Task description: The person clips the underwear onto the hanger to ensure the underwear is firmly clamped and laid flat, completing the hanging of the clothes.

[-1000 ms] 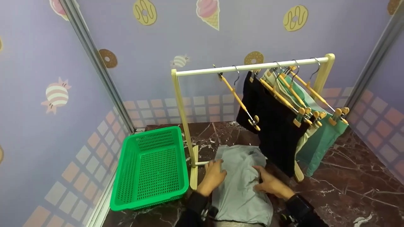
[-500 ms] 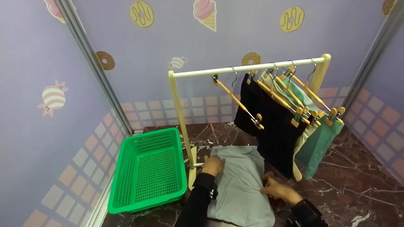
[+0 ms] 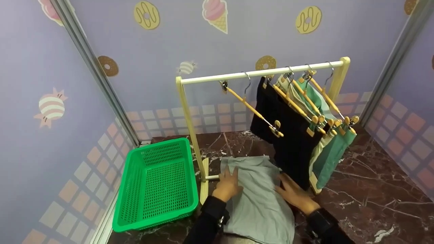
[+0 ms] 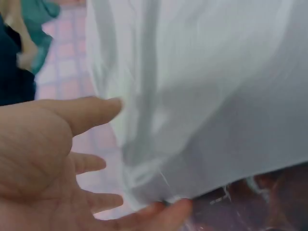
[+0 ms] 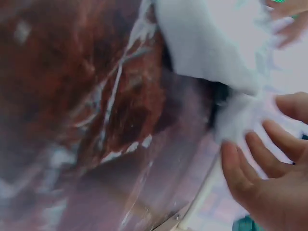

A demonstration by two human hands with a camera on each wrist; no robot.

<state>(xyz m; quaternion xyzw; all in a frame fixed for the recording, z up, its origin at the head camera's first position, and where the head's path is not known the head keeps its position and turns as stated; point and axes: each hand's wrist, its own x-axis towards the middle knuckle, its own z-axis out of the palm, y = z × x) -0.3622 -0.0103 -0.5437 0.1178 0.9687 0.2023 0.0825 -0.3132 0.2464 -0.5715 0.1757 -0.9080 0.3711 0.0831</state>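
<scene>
A grey garment [image 3: 252, 193], lightly creased, lies spread on the dark marbled surface in the head view. My left hand [image 3: 228, 183] is at its left edge with the fingers spread. At the opposite edge is my right hand [image 3: 294, 192], its fingers extended and slightly blurred. In the left wrist view the thumb and fingers of the left hand [image 4: 53, 154] are apart, beside the pale cloth [image 4: 192, 86]. The right wrist view shows the right hand [image 5: 269, 173] with loosely bent fingers and nothing gripped, near a corner of the cloth [image 5: 211, 43].
Left of the garment stands a green plastic basket [image 3: 166, 186]. Behind is a wooden rack [image 3: 261, 72] with a bare clip hanger [image 3: 249, 105], black shorts [image 3: 288, 142] and cream and green garments [image 3: 334, 159]. The rack's left foot [image 3: 204, 189] is close to my left hand.
The garment's wrinkles have flattened out. My left hand's fingers have spread at the left edge. My right hand has gone from pinching near the right side to straighter fingers along that edge.
</scene>
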